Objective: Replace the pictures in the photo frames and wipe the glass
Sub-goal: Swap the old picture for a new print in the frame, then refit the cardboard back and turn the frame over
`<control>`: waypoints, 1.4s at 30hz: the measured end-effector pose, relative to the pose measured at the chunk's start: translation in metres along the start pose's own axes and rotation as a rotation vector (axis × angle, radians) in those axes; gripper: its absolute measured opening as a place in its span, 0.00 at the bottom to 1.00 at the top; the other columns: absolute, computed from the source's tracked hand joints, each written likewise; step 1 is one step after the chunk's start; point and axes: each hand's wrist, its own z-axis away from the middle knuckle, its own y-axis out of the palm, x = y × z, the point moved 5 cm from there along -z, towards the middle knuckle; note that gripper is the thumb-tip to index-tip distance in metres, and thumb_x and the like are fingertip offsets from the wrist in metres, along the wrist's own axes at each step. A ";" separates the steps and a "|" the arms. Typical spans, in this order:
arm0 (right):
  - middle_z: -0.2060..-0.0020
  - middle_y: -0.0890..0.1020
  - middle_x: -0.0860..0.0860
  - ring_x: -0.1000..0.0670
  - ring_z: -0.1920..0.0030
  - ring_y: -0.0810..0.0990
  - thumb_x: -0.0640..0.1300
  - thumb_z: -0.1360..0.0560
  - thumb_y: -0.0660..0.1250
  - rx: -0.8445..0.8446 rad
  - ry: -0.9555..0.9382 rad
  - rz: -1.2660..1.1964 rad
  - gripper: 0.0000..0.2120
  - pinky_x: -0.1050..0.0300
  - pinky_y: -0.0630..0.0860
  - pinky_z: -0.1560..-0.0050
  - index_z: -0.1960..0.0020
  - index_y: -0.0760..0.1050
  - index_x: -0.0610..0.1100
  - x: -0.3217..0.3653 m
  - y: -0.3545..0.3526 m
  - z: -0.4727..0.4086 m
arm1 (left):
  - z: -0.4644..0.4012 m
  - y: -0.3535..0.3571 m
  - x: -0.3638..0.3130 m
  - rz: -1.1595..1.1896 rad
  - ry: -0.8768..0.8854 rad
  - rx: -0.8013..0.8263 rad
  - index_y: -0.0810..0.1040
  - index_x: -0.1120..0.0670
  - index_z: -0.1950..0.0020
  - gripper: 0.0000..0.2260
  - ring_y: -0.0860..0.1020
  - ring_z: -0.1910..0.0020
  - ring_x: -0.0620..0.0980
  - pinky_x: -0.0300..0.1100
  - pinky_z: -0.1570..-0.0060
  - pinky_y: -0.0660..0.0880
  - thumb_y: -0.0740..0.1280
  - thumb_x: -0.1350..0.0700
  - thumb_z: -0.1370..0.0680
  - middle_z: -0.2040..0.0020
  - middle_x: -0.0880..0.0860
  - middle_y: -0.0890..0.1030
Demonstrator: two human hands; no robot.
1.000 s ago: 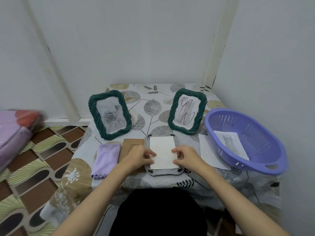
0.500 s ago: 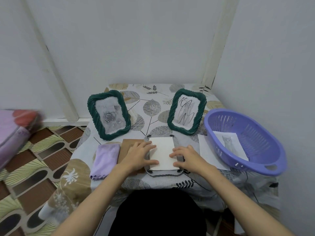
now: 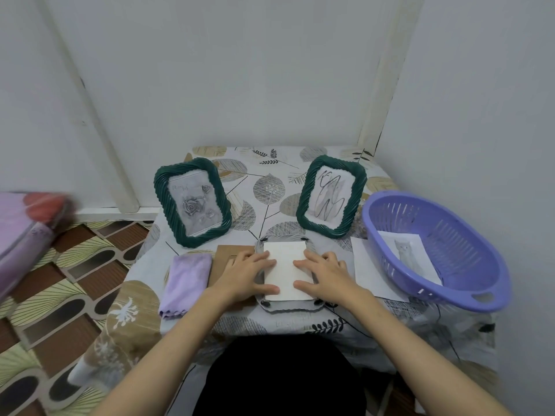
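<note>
A photo frame [image 3: 288, 306] lies face down at the table's near edge, with a white sheet [image 3: 286, 270] resting in its back. My left hand [image 3: 246, 273] lies flat on the sheet's left side, fingers spread. My right hand [image 3: 326, 273] presses flat on its right side. Two green frames stand upright behind: one with a rose picture [image 3: 192, 202] at left, one with a scribble picture [image 3: 330, 196] at right. A brown backing board [image 3: 228, 253] lies under my left hand. A folded lilac cloth [image 3: 186, 280] lies to its left.
A purple plastic basket [image 3: 435, 250] sits at the right with a cat picture [image 3: 405, 250] inside, resting on another white sheet [image 3: 372, 274]. The small table [image 3: 270, 175] with a leaf-print cover stands in a wall corner. A blurred pink bundle [image 3: 24, 229] lies on the left.
Both hands went from pinching the sheet's side edges to lying flat with fingers spread on top of it. The sheet sits lower in the frame's back.
</note>
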 end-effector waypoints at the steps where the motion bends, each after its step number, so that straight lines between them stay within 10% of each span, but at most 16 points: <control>1: 0.25 0.55 0.54 0.44 0.32 0.57 0.60 0.25 0.59 0.007 0.001 -0.001 0.26 0.46 0.57 0.36 0.29 0.61 0.57 0.000 0.002 0.000 | 0.002 -0.004 0.002 -0.012 -0.031 -0.053 0.62 0.45 0.28 0.31 0.55 0.28 0.52 0.51 0.31 0.54 0.64 0.36 0.29 0.24 0.45 0.57; 5: 0.25 0.55 0.54 0.44 0.31 0.56 0.60 0.25 0.59 -0.001 0.004 -0.017 0.25 0.45 0.58 0.35 0.29 0.61 0.56 -0.001 0.005 -0.001 | 0.019 -0.028 0.030 -0.126 -0.362 -0.376 0.67 0.56 0.33 0.30 0.54 0.26 0.56 0.53 0.29 0.54 0.57 0.35 0.25 0.25 0.55 0.58; 8: 0.25 0.52 0.54 0.44 0.29 0.54 0.61 0.25 0.59 -0.033 0.015 -0.023 0.26 0.44 0.57 0.35 0.29 0.61 0.56 -0.005 0.007 -0.001 | 0.030 -0.026 0.045 -0.155 -0.483 -0.273 0.69 0.58 0.33 0.38 0.48 0.25 0.57 0.57 0.29 0.47 0.58 0.30 0.30 0.25 0.58 0.58; 15: 0.24 0.48 0.51 0.44 0.26 0.46 0.62 0.26 0.58 -0.065 0.068 -0.068 0.27 0.41 0.51 0.30 0.29 0.60 0.57 -0.008 0.013 0.006 | 0.038 -0.016 0.037 -0.068 -0.499 -0.353 0.67 0.60 0.32 0.40 0.44 0.24 0.56 0.55 0.27 0.44 0.66 0.35 0.34 0.24 0.57 0.55; 20: 0.24 0.48 0.52 0.44 0.25 0.46 0.63 0.25 0.57 -0.059 0.092 -0.096 0.27 0.41 0.51 0.29 0.28 0.59 0.58 -0.009 0.014 0.009 | 0.046 -0.019 0.035 0.123 -0.502 -0.547 0.69 0.66 0.34 0.50 0.47 0.24 0.56 0.50 0.27 0.44 0.49 0.34 0.45 0.25 0.60 0.58; 29: 0.24 0.49 0.53 0.45 0.25 0.47 0.63 0.25 0.56 -0.053 0.102 -0.093 0.27 0.42 0.51 0.29 0.28 0.58 0.59 -0.013 0.017 0.013 | 0.058 -0.028 0.037 0.609 -0.354 -0.798 0.69 0.60 0.50 0.22 0.73 0.47 0.56 0.56 0.45 0.72 0.72 0.51 0.36 0.52 0.55 0.74; 36: 0.24 0.52 0.51 0.45 0.25 0.48 0.64 0.26 0.57 -0.069 0.087 -0.118 0.28 0.42 0.51 0.29 0.28 0.59 0.58 -0.010 0.013 0.014 | 0.054 -0.040 0.021 0.663 -0.203 -0.772 0.69 0.50 0.33 0.30 0.68 0.45 0.42 0.30 0.42 0.64 0.73 0.53 0.33 0.38 0.54 0.64; 42: 0.45 0.80 0.49 0.52 0.51 0.78 0.50 0.25 0.66 -0.300 0.016 -0.946 0.22 0.62 0.72 0.51 0.33 0.65 0.56 0.007 -0.027 0.017 | 0.023 -0.041 -0.011 0.910 -0.131 -0.518 0.69 0.50 0.32 0.29 0.68 0.41 0.43 0.23 0.49 0.69 0.74 0.56 0.31 0.38 0.53 0.65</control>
